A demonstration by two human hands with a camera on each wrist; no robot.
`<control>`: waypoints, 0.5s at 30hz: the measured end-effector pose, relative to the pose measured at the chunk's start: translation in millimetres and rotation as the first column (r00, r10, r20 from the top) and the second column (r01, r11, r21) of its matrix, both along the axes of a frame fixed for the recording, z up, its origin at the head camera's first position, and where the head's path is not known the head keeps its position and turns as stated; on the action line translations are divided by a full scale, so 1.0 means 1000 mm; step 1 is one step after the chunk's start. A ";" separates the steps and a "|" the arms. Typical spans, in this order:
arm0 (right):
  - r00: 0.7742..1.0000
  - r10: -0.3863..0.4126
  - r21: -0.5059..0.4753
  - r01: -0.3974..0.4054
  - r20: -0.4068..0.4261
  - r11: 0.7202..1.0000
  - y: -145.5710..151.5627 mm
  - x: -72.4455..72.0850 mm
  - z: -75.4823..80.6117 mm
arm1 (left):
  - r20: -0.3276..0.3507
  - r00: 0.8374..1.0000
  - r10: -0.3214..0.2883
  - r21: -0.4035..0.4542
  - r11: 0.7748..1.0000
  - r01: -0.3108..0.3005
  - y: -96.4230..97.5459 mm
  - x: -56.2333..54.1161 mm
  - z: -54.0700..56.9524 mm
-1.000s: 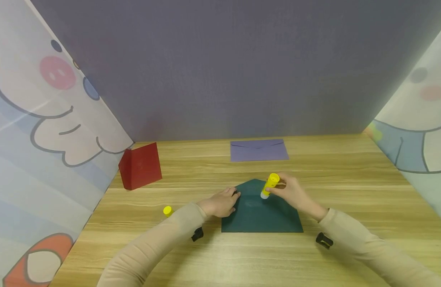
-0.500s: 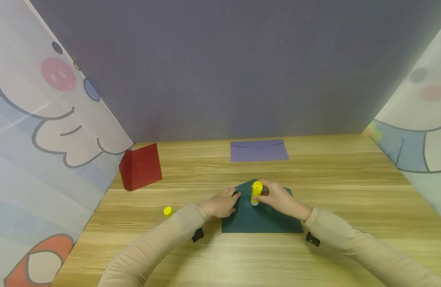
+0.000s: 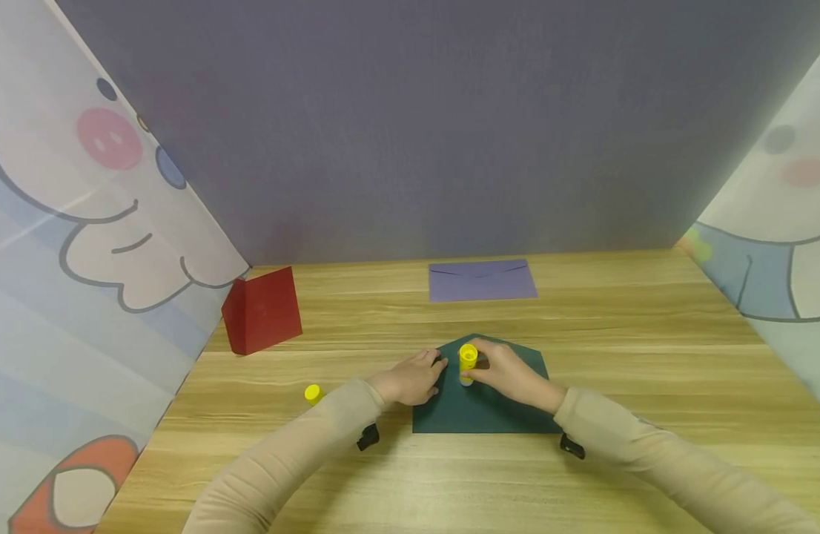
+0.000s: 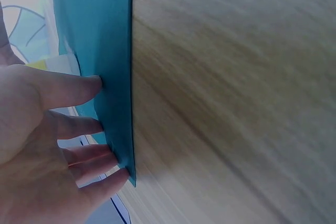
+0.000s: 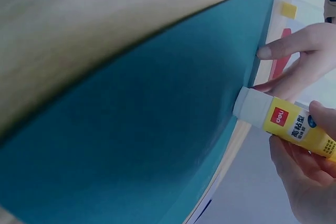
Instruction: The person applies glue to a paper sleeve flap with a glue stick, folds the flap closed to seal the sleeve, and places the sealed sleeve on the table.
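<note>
A dark green envelope (image 3: 486,414) lies on the wooden table with its pointed flap toward the back. On its left edge rests my left hand (image 3: 410,378), and the left wrist view shows the fingertips (image 4: 93,83) touching the paper, spread apart. My right hand (image 3: 513,374) pinches a yellow glue stick (image 3: 467,362) between thumb and fingers. The stick stands nearly upright, white end down, over the left part of the envelope. In the right wrist view that white end appears to touch the green paper close to my left hand.
A yellow cap (image 3: 313,393) stands left of my left forearm. A red envelope (image 3: 271,311) with its flap raised lies at the back left by the patterned side panel. At the back lies a purple envelope (image 3: 483,285), before the grey partition (image 3: 450,148).
My right hand has moved left across the green envelope with the glue stick, which has become more upright. My left hand has stayed in place.
</note>
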State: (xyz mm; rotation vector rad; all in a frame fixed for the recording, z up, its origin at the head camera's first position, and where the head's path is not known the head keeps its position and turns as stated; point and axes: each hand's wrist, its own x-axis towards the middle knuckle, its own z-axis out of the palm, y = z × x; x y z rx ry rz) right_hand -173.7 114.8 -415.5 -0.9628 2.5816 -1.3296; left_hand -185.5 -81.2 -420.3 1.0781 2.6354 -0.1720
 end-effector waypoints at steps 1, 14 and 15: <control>1.000 0.005 0.003 -0.005 0.001 1.000 0.000 0.000 0.000 | 0.002 1.000 -0.001 0.003 1.000 0.001 0.000 0.000 0.000; 0.998 -0.009 0.065 0.013 -0.058 0.998 -0.001 0.002 -0.004 | -0.013 1.000 0.012 -0.040 0.999 -0.012 0.002 0.002 0.004; 0.998 -0.009 0.067 0.013 -0.059 0.998 0.000 0.002 -0.004 | -0.011 1.000 0.012 -0.038 0.999 -0.012 0.002 0.002 0.004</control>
